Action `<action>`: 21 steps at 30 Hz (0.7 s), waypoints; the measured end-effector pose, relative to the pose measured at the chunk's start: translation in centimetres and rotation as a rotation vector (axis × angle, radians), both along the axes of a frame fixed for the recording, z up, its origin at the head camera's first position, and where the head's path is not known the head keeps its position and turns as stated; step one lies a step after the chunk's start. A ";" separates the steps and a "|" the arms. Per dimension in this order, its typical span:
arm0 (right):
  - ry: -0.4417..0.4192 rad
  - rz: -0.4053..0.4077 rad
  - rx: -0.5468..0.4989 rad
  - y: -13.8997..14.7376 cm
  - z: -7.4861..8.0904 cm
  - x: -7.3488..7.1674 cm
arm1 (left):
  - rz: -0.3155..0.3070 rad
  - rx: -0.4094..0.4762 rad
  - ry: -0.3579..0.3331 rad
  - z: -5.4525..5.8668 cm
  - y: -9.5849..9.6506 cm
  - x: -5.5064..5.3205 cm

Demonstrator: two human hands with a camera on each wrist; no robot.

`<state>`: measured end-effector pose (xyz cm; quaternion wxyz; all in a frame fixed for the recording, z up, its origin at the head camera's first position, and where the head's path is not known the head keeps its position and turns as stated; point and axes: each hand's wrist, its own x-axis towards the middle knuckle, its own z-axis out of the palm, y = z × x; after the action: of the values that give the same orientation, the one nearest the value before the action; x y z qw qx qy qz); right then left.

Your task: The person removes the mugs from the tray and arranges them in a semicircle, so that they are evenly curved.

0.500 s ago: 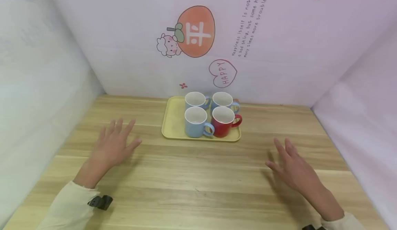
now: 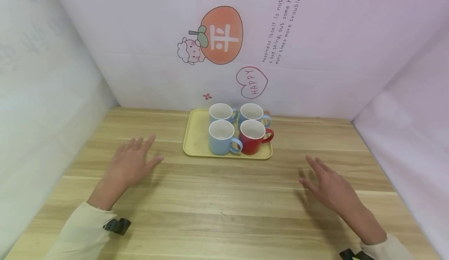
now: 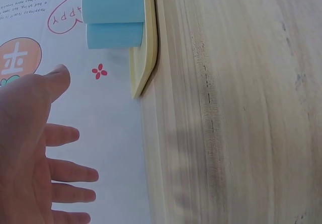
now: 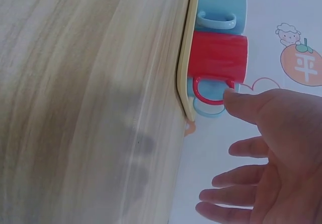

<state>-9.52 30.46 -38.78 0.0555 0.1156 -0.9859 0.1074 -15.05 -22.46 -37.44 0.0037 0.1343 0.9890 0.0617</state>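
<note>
A yellow tray (image 2: 194, 135) lies at the back of the table and bears one red mug (image 2: 250, 143) at its front right. Beside it stands a light blue mug (image 2: 220, 143), with another blue mug (image 2: 221, 114) behind and a further blue mug (image 2: 251, 112) at the back right. My left hand (image 2: 129, 162) hovers over the table to the left of the tray, fingers spread and holding nothing. On the tray's right side, my right hand (image 2: 331, 190) is also empty, its fingers extended. Neither hand touches a mug.
The wooden table (image 2: 217, 213) stretches in front of the tray. A white printed cloth (image 2: 151, 57) hangs right behind it, and white cloth walls close in the left (image 2: 45, 76) and right (image 2: 403, 127) sides.
My left hand has shifted slightly to the right. My right hand has drifted a little to the left. The tray and mugs have stayed in place.
</note>
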 end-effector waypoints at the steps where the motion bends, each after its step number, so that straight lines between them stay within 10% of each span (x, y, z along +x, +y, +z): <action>1: 0.011 0.004 -0.002 -0.1 0.0 -0.1 | -0.002 -0.002 0.004 0.0 0.0 0.0; 13: 0.192 0.083 -0.091 -0.6 0.5 -1.8 | 0.006 0.034 0.029 -0.3 0.8 -0.6; 21: 0.127 0.093 -0.173 -1.1 0.8 -2.7 | 0.013 0.071 0.014 -0.4 1.0 -1.2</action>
<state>-12.26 29.40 -37.99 0.1228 0.1624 -0.9610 0.1872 -16.29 -21.43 -37.86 -0.0081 0.1284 0.9871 0.0956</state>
